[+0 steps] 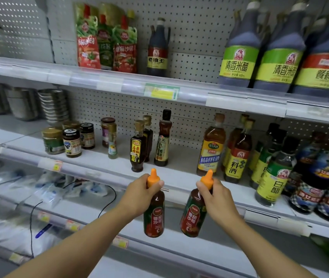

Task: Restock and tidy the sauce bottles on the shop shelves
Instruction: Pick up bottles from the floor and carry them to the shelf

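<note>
Hands grip two orange-capped red ketchup bottles by their necks: left hand (139, 194) on one bottle (154, 213), right hand (217, 199) on the other bottle (194, 212), both held before the white middle shelf's front edge (107, 173), bare shelf between small dark sauce bottles (138, 146) and amber cooking-wine bottles (211, 145).

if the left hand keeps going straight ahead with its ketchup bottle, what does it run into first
Probably the small dark bottle with the yellow label, standing near the front of the middle shelf just beyond the left hand and its ketchup bottle. Depth is hard to judge from one view.

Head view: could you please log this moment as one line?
left hand: grips ketchup bottle | right hand: grips second ketchup bottle | both before middle shelf
</note>
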`<action>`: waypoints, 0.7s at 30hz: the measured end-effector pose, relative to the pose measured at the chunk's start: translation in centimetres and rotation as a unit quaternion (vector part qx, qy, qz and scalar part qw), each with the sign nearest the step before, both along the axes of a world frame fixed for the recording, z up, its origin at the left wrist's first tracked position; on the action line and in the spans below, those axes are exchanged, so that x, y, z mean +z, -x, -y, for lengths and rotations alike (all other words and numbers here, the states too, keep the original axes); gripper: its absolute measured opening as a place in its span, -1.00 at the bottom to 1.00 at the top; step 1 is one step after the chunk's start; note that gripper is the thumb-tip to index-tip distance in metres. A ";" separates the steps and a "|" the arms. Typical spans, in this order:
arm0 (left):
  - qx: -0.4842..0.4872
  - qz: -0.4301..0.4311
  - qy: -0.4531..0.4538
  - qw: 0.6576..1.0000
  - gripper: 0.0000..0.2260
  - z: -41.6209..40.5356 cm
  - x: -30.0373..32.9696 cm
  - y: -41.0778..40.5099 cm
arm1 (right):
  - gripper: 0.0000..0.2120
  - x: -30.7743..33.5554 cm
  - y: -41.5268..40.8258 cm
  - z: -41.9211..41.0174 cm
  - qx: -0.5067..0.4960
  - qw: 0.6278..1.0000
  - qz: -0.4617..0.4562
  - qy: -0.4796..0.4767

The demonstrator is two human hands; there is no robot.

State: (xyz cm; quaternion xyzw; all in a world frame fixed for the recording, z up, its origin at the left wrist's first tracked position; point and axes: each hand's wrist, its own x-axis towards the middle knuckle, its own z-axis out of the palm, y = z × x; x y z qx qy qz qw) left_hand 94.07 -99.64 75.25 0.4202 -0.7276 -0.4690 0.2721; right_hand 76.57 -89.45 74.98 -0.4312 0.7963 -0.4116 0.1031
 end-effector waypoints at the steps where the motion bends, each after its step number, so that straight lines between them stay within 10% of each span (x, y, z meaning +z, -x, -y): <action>1: 0.009 -0.009 0.000 1.000 -0.72 0.3 0.3 -0.1 | -0.67 0.3 -0.1 0.5 0.002 1.000 -0.003 0.004; 21: 0.052 -0.098 0.019 0.994 -0.77 9.0 3.3 6.9 | -0.71 2.7 6.5 15.7 0.008 1.000 0.000 0.002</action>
